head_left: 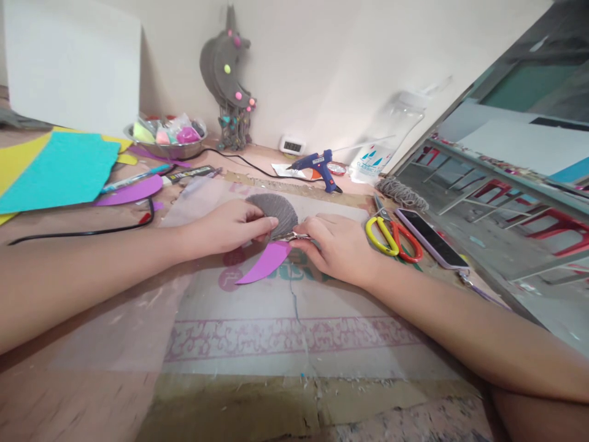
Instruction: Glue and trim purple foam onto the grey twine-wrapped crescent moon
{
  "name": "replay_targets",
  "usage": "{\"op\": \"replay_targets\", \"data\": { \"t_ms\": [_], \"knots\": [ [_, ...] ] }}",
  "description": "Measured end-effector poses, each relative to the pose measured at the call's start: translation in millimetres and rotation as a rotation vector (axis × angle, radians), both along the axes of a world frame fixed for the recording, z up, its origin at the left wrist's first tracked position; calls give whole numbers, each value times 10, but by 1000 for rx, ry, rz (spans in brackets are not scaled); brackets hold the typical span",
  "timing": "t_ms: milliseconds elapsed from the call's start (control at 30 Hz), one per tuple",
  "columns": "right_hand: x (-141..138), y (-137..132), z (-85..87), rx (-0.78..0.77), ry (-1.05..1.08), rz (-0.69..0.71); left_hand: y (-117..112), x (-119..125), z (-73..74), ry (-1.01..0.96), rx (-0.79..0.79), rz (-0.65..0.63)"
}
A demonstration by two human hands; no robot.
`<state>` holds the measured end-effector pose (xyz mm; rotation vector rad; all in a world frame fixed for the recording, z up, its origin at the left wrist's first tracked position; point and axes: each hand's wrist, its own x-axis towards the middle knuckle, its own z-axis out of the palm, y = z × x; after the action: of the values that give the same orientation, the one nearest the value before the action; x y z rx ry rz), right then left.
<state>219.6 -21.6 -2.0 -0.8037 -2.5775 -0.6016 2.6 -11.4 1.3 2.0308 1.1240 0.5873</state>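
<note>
Left hand (251,226) pinches a flat purple crescent (265,263) part-wrapped in grey yarn (280,210); right hand (329,242) grips a small metallic item (289,236) beside it. Long axis near-to-far, bare tip pointing near-left. Beneath: printed translucent plastic sheet (368,361), pinkish worktop (69,405). Far: white wall (317,73).

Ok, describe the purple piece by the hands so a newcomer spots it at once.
Find the translucent sheet with a scroll band printed on it. Beyond that band, between the left hand and right hand, is a grey piece. Just nearer the camera, the purple piece tapers to a sharp point, unlike the purple strip beside the cyan card, which shows a rounded end.
</note>
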Motion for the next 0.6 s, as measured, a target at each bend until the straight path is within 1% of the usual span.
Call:
{"op": "replay_targets", "data": {
  "t_ms": [200, 333, 467, 600],
  "knots": [
    [-2, 11, 1, 26, -6, 44, 10, -9, -14, 11, -15, 4],
    [0, 14, 1, 19, 3, 63, 1, -3, 8, 32, 1, -1],
    [13, 13, -14, -15, 19, 35, -22, 5, 41, 39, 9, 2],
    [33, 13, -36, -70, 96, -1, -25, 3, 38, 3, -8, -3]
  ]
}}
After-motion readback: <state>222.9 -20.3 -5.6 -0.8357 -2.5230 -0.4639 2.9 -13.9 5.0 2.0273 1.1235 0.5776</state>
